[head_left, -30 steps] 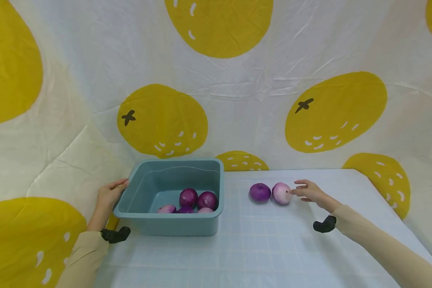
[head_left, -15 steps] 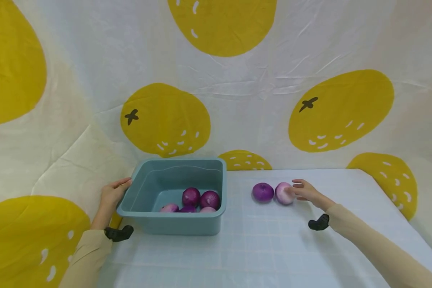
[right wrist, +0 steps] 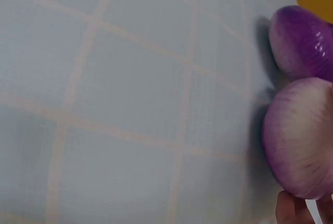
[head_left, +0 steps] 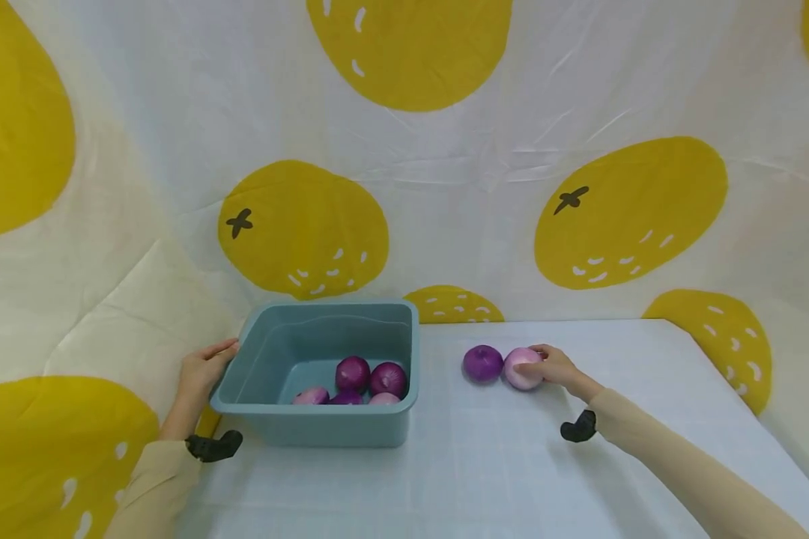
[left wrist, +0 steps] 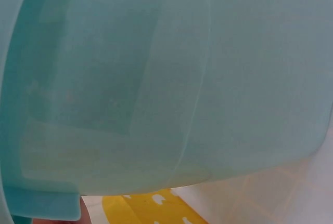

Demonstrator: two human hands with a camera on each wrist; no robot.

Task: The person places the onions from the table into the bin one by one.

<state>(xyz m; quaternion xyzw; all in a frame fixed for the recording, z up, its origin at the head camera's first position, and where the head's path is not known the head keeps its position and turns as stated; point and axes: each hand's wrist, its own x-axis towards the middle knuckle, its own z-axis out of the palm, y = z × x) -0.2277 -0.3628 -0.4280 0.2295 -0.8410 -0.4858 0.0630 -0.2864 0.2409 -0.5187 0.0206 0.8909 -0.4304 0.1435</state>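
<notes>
My right hand point(head_left: 554, 368) grips a pale pink-purple onion point(head_left: 520, 370) on the table, thumb on its near side and fingers at its far side. In the right wrist view, fingertips point(right wrist: 291, 208) show at the lower edge of this pale onion point(right wrist: 296, 138). A darker purple onion point(head_left: 482, 364) sits close to its left. My left hand point(head_left: 201, 374) is at the left rim of a blue-green plastic bin point(head_left: 310, 427), part of its fingers hidden by the rim. The bin's outer wall point(left wrist: 171, 89) fills most of the left wrist view.
Several red onions point(head_left: 388, 379) lie inside the bin, toward its near right side. The table point(head_left: 485, 464) has a pale checked cloth. Behind and to the left hangs a white fabric backdrop point(head_left: 458, 224) with big yellow fruit prints.
My right hand has moved left to the pale onion and closed its fingers and thumb round it. The left hand stays at the bin's rim.
</notes>
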